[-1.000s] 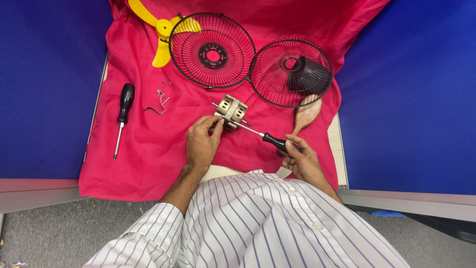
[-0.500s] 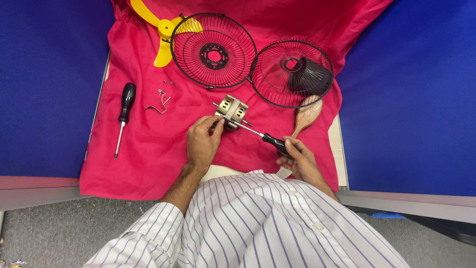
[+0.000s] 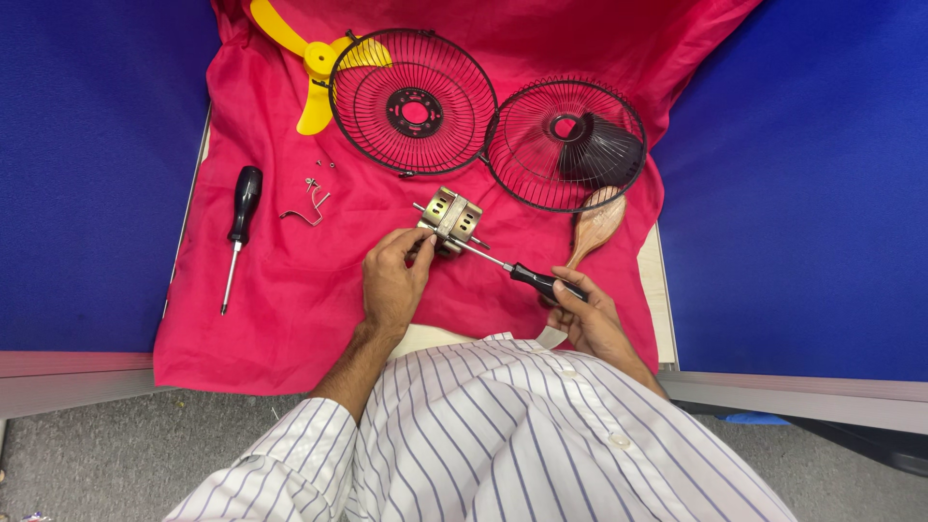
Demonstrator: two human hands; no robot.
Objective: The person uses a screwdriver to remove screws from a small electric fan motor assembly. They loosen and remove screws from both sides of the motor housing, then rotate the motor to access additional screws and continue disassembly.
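Your right hand (image 3: 592, 314) grips a screwdriver (image 3: 527, 275), tip at the motor (image 3: 451, 217). Your left hand (image 3: 394, 280) pinches the motor's near edge, steadying it on the red cloth (image 3: 290, 319). The motor looks heavy, rigid metal; hold its body, not the shaft. Left of the motor lies a second screwdriver (image 3: 240, 220); beyond it, two grilles (image 3: 414, 101) and a yellow blade (image 3: 314, 63)

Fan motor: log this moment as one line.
left hand: steadies fan motor | right hand: grips screwdriver, tip at motor | surface: red cloth | nearby: spare screwdriver, two grilles
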